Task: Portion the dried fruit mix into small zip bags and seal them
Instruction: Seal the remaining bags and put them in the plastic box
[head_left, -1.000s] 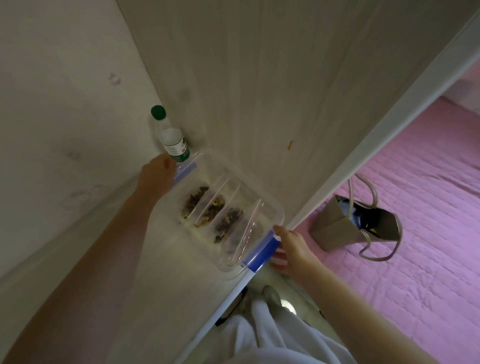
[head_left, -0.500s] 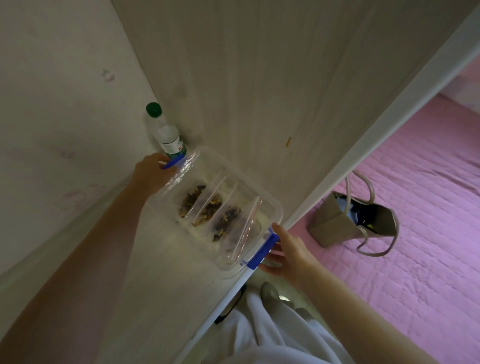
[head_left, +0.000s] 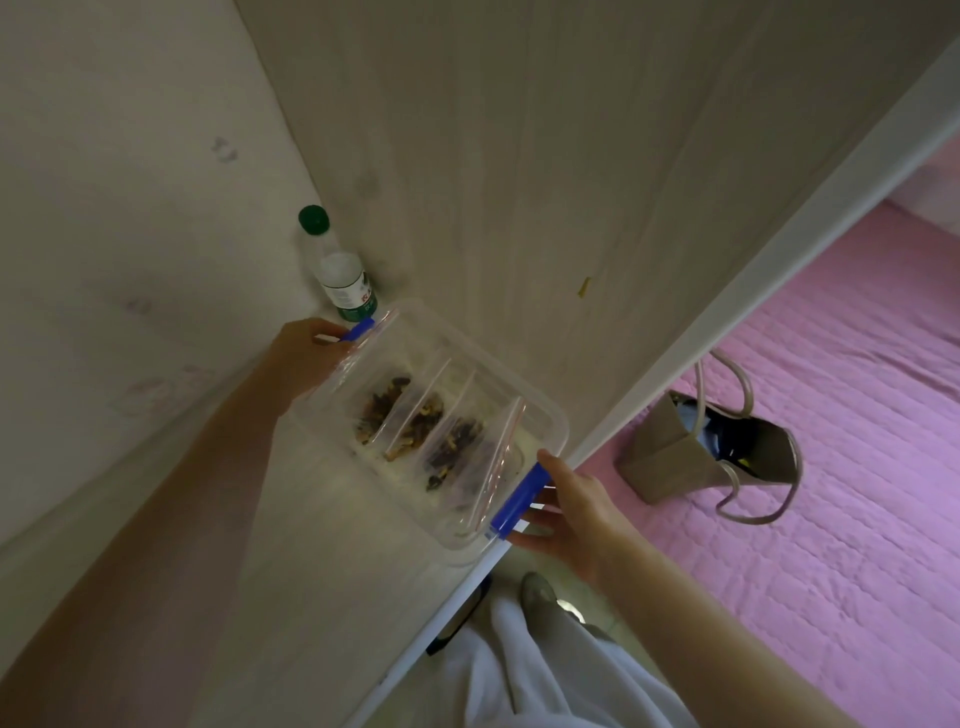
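Filled zip bags (head_left: 431, 421) of dried fruit mix stand in a clear container (head_left: 551, 418) at the worktop (head_left: 311, 545) edge. The left hand (head_left: 306, 353) curls round the container's far end. The right hand (head_left: 576, 509) lays straight, spread fingers against the near blue latch (head_left: 519, 496). A green-capped bottle (head_left: 343, 280) stands just behind.

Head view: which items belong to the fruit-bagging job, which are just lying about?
Job: clear container, filled zip bags inside it, left hand and right hand at its ends.
Lying about: green-capped bottle, beige tote bag, pink bedcover.
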